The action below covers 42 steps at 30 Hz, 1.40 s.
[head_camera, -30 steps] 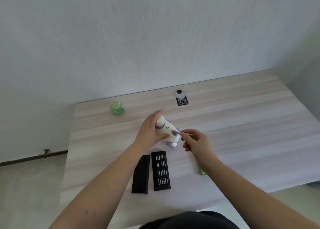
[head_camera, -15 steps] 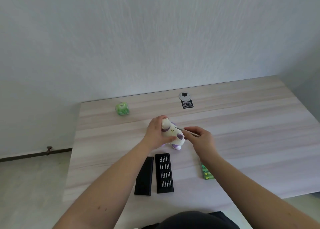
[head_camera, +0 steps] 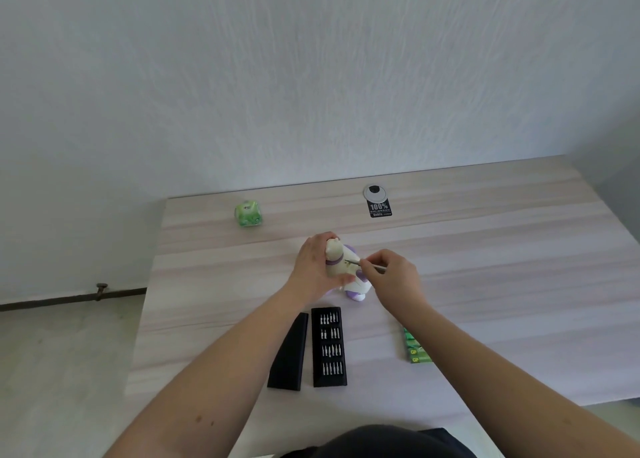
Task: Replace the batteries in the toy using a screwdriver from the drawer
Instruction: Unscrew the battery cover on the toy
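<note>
A white and purple toy [head_camera: 341, 267] lies on the wooden table [head_camera: 485, 267], gripped from the left by my left hand [head_camera: 313, 269]. My right hand [head_camera: 393, 277] pinches a thin metal screwdriver [head_camera: 372, 266] whose tip touches the toy's side. An open black bit case [head_camera: 328, 346] with several bits lies near the front edge, its black lid [head_camera: 289, 353] beside it on the left. A green pack of batteries [head_camera: 415, 350] lies to the right, partly hidden by my right forearm.
A green cube-shaped packet [head_camera: 248, 213] sits at the back left of the table. A round grey cable cover with a black label [head_camera: 376, 200] is at the back centre. A white wall rises behind; the floor lies to the left.
The view has shifted slightly. My right hand has turned the screwdriver against the toy, with its fingers raised a little higher. My left hand keeps its hold on the toy.
</note>
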Available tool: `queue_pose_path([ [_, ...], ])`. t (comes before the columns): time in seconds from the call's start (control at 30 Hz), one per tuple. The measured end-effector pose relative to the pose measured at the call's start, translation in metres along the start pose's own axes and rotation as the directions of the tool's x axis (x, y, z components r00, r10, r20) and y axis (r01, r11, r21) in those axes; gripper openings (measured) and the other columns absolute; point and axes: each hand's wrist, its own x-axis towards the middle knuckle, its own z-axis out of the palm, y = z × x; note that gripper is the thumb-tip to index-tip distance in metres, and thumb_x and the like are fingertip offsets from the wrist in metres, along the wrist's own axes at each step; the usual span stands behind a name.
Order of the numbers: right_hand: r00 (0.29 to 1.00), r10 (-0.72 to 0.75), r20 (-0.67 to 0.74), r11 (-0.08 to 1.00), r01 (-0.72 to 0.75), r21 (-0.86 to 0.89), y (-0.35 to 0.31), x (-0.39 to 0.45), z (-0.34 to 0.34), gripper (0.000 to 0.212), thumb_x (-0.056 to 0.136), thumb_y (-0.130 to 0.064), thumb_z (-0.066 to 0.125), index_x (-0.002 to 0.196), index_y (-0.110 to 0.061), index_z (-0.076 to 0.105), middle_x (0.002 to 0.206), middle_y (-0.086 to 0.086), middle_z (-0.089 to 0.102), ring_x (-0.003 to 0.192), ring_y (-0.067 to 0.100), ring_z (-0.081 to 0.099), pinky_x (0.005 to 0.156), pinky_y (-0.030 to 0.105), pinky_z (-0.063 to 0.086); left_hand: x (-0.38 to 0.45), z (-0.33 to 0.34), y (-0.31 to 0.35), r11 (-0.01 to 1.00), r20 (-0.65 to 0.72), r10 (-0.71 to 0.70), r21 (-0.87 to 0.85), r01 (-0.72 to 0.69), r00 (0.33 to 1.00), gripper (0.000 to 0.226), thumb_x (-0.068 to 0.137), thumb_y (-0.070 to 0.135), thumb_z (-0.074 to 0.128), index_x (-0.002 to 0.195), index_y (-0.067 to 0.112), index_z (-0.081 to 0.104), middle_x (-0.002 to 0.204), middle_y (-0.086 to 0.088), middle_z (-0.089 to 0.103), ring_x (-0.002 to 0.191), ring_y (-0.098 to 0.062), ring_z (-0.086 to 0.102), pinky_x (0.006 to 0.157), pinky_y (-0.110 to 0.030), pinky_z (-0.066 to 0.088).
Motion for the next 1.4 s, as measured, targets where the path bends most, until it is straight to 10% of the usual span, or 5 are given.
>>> queue_pose_path([
  [0.63, 1.0, -0.012, -0.022, 0.995, 0.009, -0.096, -0.002, 0.003, 0.003, 0.01, 0.085, -0.024, 0.063, 0.083, -0.016, 0.066, 0.077, -0.007, 0.069, 0.068, 0.001, 0.058, 0.05, 0.012, 0.035, 0.004, 0.007, -0.014, 0.999, 0.016, -0.046, 0.003, 0.046, 0.999, 0.075, 0.056, 0.033, 0.087, 0.119, 0.022, 0.047, 0.111, 0.015, 0.045, 0.106, -0.012, 0.042, 0.091, -0.022, 0.032],
  [0.93, 0.998, -0.047, 0.039, 0.971, 0.055, -0.231, -0.01, 0.01, 0.005, 0.01, 0.086, -0.02, 0.059, 0.087, -0.012, 0.064, 0.082, 0.001, 0.068, 0.077, 0.018, 0.062, 0.062, 0.029, 0.047, 0.004, 0.008, -0.014, 1.0, -0.005, -0.021, 0.006, 0.021, 1.0, 0.074, 0.056, 0.031, 0.087, 0.118, 0.019, 0.049, 0.11, 0.016, 0.046, 0.105, -0.012, 0.043, 0.094, -0.026, 0.034],
  [1.4, 0.909, -0.144, 0.392, 0.352, 0.417, -0.838, -0.066, 0.035, 0.004, 0.022, 0.087, -0.017, 0.06, 0.108, -0.02, 0.054, 0.085, 0.003, 0.051, 0.087, 0.026, 0.057, 0.06, 0.031, 0.04, 0.005, 0.009, -0.018, 1.0, -0.006, 0.007, 0.022, -0.007, 1.0, 0.079, 0.057, 0.036, 0.088, 0.123, 0.015, 0.05, 0.12, 0.005, 0.053, 0.113, -0.017, 0.047, 0.1, -0.03, 0.035],
])
